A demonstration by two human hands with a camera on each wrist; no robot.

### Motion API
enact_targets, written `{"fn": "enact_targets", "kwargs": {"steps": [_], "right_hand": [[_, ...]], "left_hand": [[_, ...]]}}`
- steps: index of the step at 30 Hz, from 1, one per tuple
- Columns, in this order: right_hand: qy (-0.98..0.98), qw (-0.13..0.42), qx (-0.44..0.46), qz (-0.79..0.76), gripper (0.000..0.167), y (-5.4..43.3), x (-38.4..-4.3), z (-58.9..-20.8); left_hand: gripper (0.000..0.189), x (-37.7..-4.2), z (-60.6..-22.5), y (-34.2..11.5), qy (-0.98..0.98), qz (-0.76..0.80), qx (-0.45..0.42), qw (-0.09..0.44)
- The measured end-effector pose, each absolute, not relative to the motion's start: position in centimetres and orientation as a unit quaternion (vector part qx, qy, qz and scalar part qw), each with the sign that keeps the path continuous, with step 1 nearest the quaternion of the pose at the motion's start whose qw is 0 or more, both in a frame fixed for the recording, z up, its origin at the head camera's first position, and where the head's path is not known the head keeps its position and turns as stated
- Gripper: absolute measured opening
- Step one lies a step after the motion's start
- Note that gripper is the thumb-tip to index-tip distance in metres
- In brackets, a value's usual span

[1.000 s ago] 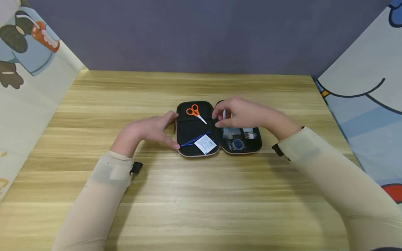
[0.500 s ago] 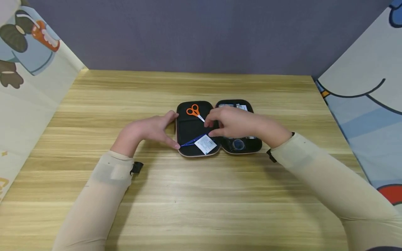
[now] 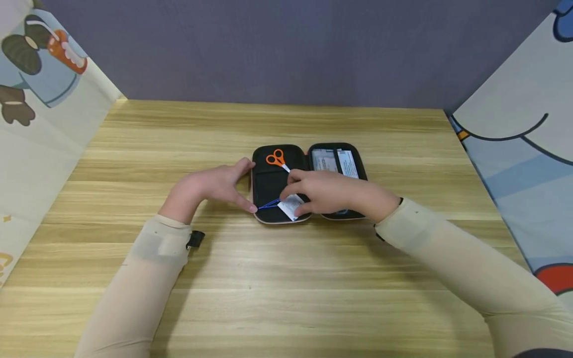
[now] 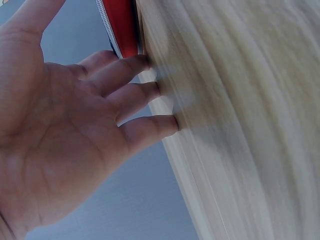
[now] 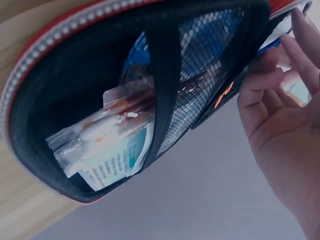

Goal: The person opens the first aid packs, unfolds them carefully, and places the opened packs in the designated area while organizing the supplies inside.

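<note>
An unzipped black case (image 3: 270, 181) lies spread flat on the table, its red zip edge showing in the right wrist view. In its left half are orange-handled scissors (image 3: 275, 158), slim blue tweezers (image 3: 269, 204) and a white printed sachet (image 3: 288, 206). My left hand (image 3: 215, 186) rests at the case's left edge with thumb and fingers spread, touching the rim. My right hand (image 3: 329, 191) reaches over the hinge, its thumb and forefinger apart on either side of the sachet. It partly hides the sachet, tweezers and scissors' blade.
The case's right half holds packaged items (image 3: 324, 160) and a white printed packet (image 3: 347, 163) under a dark strap. Mesh (image 5: 192, 80) covers part of it. A wooden table (image 3: 250, 288) surrounds the case, with a grey-blue panel (image 3: 286, 49) behind.
My right hand has moved left and toward the front, from above the case's right half to the sachet. The left hand stays at the rim. The sachet has not visibly shifted.
</note>
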State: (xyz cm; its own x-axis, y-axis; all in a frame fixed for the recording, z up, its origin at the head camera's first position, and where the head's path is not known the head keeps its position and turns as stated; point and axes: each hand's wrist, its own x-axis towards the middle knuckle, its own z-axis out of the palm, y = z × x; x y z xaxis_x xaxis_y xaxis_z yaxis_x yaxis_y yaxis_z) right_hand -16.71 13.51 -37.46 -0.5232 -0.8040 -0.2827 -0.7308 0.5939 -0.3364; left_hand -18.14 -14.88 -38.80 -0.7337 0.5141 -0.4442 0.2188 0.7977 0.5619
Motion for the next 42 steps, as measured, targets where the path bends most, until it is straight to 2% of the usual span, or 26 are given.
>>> {"fn": "enact_targets", "kwargs": {"steps": [4, 7, 12, 14, 18, 24, 31, 42], "right_hand": [[0.868, 0.21, -0.442, -0.086, 0.045, 13.2, -16.6, -37.6], [0.864, 0.204, -0.449, -0.102, 0.04, 13.0, -16.8, -37.4], [0.838, 0.212, -0.465, -0.19, 0.011, 13.2, -17.9, -36.2], [0.832, 0.223, -0.459, -0.218, 0.005, 13.3, -18.5, -35.3], [0.842, 0.232, -0.418, -0.251, 0.006, 13.4, -20.2, -33.6], [0.869, 0.201, -0.357, -0.278, 0.007, 13.3, -23.0, -33.8], [0.878, 0.246, -0.29, -0.29, 0.01, 12.8, -24.7, -36.1], [0.876, 0.278, -0.296, -0.261, 0.01, 11.1, -25.0, -38.1]], "left_hand": [[0.111, -18.1, -38.7, -14.9, 0.897, 0.246, 0.202, 0.305], [0.109, -18.1, -38.7, -14.9, 0.896, 0.25, 0.202, 0.305], [0.107, -18.1, -38.7, -14.9, 0.894, 0.259, 0.205, 0.304], [0.108, -18.1, -38.6, -14.9, 0.894, 0.258, 0.205, 0.303], [0.111, -18.1, -38.3, -14.9, 0.897, 0.251, 0.202, 0.302], [0.11, -18.0, -38.4, -15.0, 0.895, 0.254, 0.205, 0.303], [0.111, -18.1, -38.8, -14.9, 0.894, 0.257, 0.209, 0.301], [0.109, -18.1, -38.8, -14.9, 0.897, 0.251, 0.206, 0.299]]}}
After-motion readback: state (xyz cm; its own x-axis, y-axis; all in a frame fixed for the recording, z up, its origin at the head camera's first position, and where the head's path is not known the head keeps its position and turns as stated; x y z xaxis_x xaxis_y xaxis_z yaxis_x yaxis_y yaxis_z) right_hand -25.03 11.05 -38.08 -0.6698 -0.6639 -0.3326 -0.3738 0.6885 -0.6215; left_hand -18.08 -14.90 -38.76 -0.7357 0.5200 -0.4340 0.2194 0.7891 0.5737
